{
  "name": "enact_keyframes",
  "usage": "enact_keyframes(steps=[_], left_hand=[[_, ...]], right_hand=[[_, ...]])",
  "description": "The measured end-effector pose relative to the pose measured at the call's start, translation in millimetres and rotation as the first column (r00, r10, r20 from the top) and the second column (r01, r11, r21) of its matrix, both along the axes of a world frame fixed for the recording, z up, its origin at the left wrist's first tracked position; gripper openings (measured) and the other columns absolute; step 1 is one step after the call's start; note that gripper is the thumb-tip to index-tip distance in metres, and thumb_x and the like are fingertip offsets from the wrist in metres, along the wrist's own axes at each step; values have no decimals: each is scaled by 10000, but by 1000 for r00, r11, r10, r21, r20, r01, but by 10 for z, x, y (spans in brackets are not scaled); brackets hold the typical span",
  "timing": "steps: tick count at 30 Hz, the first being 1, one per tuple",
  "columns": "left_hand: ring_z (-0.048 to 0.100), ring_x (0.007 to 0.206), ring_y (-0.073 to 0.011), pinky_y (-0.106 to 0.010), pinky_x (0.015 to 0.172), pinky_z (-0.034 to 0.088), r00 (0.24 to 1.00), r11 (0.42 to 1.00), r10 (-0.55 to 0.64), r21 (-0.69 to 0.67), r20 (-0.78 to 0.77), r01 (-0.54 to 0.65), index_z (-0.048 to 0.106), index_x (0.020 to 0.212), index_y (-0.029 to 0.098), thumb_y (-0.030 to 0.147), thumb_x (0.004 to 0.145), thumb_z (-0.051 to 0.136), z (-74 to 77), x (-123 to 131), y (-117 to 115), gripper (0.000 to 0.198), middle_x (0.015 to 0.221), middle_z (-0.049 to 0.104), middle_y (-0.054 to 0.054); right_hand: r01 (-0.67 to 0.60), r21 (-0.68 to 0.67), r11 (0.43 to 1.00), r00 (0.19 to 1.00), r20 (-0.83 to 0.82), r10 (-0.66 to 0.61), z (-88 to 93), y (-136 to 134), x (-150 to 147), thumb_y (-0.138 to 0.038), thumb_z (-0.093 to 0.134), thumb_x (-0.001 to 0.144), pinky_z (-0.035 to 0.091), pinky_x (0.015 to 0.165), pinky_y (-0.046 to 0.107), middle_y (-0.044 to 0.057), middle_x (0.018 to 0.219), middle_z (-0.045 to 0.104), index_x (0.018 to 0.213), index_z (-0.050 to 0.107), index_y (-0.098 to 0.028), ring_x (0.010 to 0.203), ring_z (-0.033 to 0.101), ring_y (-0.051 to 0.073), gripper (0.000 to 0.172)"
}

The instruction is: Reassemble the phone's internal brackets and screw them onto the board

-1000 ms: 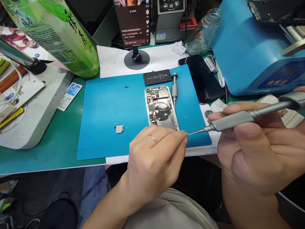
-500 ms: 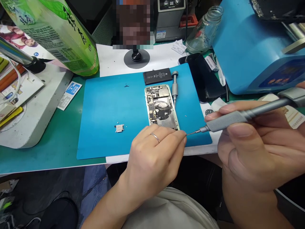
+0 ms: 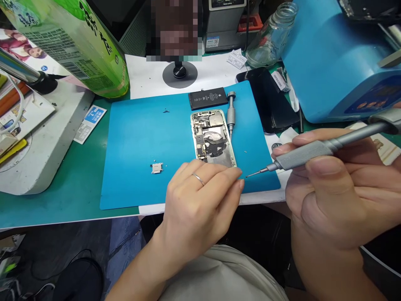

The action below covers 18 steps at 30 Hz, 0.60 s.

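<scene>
An opened phone [image 3: 211, 136] with its circuit boards showing lies on a blue work mat [image 3: 140, 142]. My left hand [image 3: 200, 200], a ring on one finger, rests on the phone's near end with its fingertips pinched together by the corner; what they hold, if anything, is too small to see. My right hand [image 3: 332, 192] grips a grey precision screwdriver [image 3: 313, 152], whose thin tip points left, just short of my left fingertips. A black battery [image 3: 207, 99] lies above the phone, and a second grey screwdriver [image 3: 231, 113] lies beside it.
A small metal part [image 3: 156, 167] sits on the mat's left half. A large green bottle [image 3: 72, 42] stands back left, a glass jar [image 3: 271, 37] and a blue machine [image 3: 338, 62] back right. A black screen panel [image 3: 269, 102] lies right of the mat. A phone stand [image 3: 179, 74] stands behind.
My left fingertips have drawn slightly back from the screwdriver tip, leaving a small gap. The screwdriver has barely shifted.
</scene>
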<state>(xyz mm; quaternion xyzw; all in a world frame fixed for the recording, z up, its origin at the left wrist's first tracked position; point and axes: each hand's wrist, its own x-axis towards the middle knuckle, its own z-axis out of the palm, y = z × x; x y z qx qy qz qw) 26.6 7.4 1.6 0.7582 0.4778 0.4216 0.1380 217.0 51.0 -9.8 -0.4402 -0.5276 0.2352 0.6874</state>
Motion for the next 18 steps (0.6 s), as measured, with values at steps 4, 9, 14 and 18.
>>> enact_keyframes(steps=[4,9,14,18], left_hand=[[665,1006,-213,-365,924,523,997,999,35,-36,-72,-37,764,1191,158,182,1004,736,-24,-142,-22,191,1143,809,-76],[595,1150,-297,-445,1000,484,976,994,6,-105,-216,-29,748,1327,145,328,999,776,-89,-239,-25,376,1299,720,-137],[580,1173,-314,-485,1000,488,965,988,-20,-154,-262,-21,747,1340,194,367,1029,742,-119,-209,2,357,1321,705,-129],[588,1148,-313,-494,981,489,969,989,-12,-145,-246,-25,790,1237,195,355,1032,735,-120,-199,13,265,1288,715,-122]], right_hand=[[-46,124,991,997,62,38,-95,46,21,-313,905,797,749,695,359,5,1209,626,1294,762,-458,763,730,131,538],[-144,57,988,984,116,137,-140,-1,8,-105,863,783,750,716,319,-13,1170,684,1358,727,-445,839,776,152,682],[-142,1,990,977,163,139,-164,-31,-8,-74,864,761,759,743,334,-14,1329,600,1366,720,-471,876,786,157,738],[-110,-33,993,983,144,114,-204,-7,-15,-117,897,742,750,733,319,-13,1318,617,1321,746,-467,889,784,158,693]])
